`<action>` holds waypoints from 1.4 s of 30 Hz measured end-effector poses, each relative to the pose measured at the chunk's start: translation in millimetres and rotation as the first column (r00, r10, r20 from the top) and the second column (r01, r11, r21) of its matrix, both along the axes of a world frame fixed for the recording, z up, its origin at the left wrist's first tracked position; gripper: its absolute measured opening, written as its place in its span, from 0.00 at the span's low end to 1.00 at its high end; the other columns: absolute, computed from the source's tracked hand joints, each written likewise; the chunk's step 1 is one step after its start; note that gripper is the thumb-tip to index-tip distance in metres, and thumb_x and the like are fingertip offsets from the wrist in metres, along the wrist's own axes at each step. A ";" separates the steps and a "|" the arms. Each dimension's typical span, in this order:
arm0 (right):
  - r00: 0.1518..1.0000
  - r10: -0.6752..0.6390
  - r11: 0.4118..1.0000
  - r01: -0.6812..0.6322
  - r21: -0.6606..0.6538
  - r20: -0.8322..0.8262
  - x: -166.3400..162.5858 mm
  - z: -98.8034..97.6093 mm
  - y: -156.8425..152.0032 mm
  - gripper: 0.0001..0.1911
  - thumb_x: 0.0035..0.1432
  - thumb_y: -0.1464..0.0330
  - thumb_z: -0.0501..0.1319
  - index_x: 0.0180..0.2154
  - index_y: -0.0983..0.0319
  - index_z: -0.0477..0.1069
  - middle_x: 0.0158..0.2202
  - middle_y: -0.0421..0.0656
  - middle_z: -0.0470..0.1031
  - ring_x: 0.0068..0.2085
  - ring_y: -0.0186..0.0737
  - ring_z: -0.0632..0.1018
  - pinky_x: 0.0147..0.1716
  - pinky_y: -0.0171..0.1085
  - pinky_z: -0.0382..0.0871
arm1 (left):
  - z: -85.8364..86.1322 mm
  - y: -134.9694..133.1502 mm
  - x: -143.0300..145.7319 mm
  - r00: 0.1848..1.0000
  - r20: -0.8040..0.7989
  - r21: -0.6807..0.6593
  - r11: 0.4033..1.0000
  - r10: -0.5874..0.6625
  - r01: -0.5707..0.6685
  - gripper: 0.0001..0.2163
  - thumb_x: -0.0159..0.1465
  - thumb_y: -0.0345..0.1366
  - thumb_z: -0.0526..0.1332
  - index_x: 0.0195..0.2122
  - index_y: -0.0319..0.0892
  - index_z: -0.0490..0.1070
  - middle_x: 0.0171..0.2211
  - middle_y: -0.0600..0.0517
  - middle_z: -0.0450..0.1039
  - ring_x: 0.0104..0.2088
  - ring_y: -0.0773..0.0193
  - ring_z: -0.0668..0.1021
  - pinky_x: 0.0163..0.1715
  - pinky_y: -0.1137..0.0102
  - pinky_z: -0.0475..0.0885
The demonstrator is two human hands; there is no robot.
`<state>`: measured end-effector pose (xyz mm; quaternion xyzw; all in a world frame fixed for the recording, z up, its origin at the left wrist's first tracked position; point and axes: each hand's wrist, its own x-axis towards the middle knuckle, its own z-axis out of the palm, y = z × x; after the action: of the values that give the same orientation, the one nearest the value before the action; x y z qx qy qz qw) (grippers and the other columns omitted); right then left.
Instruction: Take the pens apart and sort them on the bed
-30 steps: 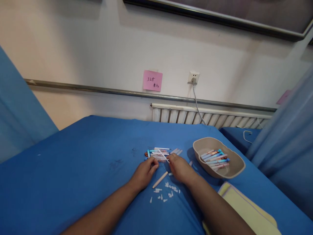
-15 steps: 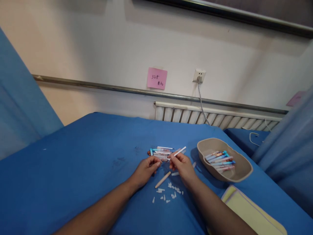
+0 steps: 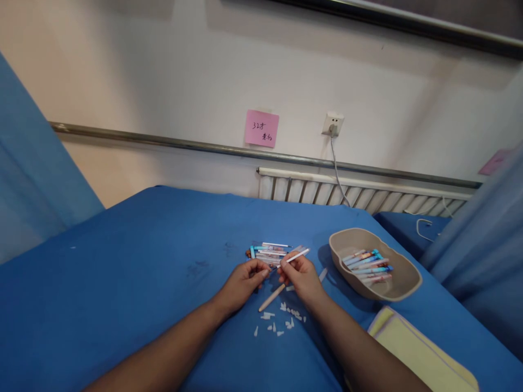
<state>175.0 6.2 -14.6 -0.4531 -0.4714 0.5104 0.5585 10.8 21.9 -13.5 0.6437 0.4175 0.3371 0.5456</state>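
My right hand (image 3: pixel 301 277) pinches a thin white pen refill (image 3: pixel 295 256) that slants up to the right. My left hand (image 3: pixel 244 282) is closed in a pinch near the refill's lower end; what its fingertips hold is too small to make out. Just beyond both hands lies a pile of pen parts (image 3: pixel 267 252) in blue, pink and white. A beige pen barrel (image 3: pixel 271 298) lies on the blue sheet between my hands. Several small white caps (image 3: pixel 280 321) are scattered below it.
A beige tray (image 3: pixel 402 283) with several assembled pens (image 3: pixel 368 265) stands to the right. A yellow folded cloth (image 3: pixel 420 354) lies at the lower right. The blue table (image 3: pixel 122 283) ends at a wall with a radiator (image 3: pixel 359 196), a pink note (image 3: pixel 261 128) and a socket (image 3: pixel 332 125).
My right hand lifted a white refill out of the pile and turned it to slant up to the right. My left hand closed in beside its lower end.
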 end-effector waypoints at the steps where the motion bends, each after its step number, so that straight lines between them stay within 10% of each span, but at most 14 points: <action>1: 1.000 0.003 1.000 -0.003 -0.001 0.002 -0.4 -0.7 0.0 0.20 0.43 0.52 0.64 0.29 0.61 0.65 0.21 0.37 0.72 0.19 0.32 0.71 0.17 0.30 0.61 | 0.1 -0.1 0.1 1.000 0.004 -0.001 1.000 0.000 0.000 0.11 0.56 0.43 0.59 0.32 0.39 0.67 0.24 0.57 0.66 0.21 0.72 0.65 0.22 0.76 0.61; 30: 0.986 0.049 0.999 -0.044 0.030 -0.158 -1.4 1.4 -4.9 0.16 0.43 0.58 0.67 0.28 0.61 0.66 0.22 0.37 0.74 0.21 0.34 0.73 0.21 0.31 0.63 | 1.4 -7.4 7.2 0.973 0.207 -0.210 0.976 0.106 -0.062 0.15 0.55 0.45 0.63 0.35 0.39 0.65 0.24 0.53 0.73 0.19 0.71 0.71 0.19 0.77 0.63; 35: 0.948 -0.042 0.999 0.029 -0.045 -0.314 11.4 2.2 0.6 0.18 0.42 0.59 0.68 0.30 0.62 0.66 0.25 0.37 0.74 0.22 0.30 0.72 0.20 0.29 0.61 | 0.6 -12.7 6.6 0.992 -0.124 0.057 0.998 0.019 -0.012 0.13 0.55 0.43 0.61 0.35 0.40 0.66 0.28 0.53 0.72 0.22 0.69 0.71 0.21 0.74 0.63; 42: 0.938 -0.070 0.997 0.052 -0.063 -0.341 15.6 3.5 2.5 0.19 0.40 0.59 0.69 0.30 0.62 0.66 0.26 0.38 0.74 0.20 0.29 0.71 0.19 0.29 0.59 | 13.4 -30.5 6.3 0.816 -0.579 0.426 0.854 0.005 0.297 0.06 0.60 0.38 0.57 0.34 0.44 0.71 0.32 0.50 0.71 0.35 0.58 0.72 0.36 0.68 0.62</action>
<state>190.6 8.7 -11.2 -0.3865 -0.3390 0.5763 0.6353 17.1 -8.6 0.0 0.8631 0.4048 0.1848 0.2388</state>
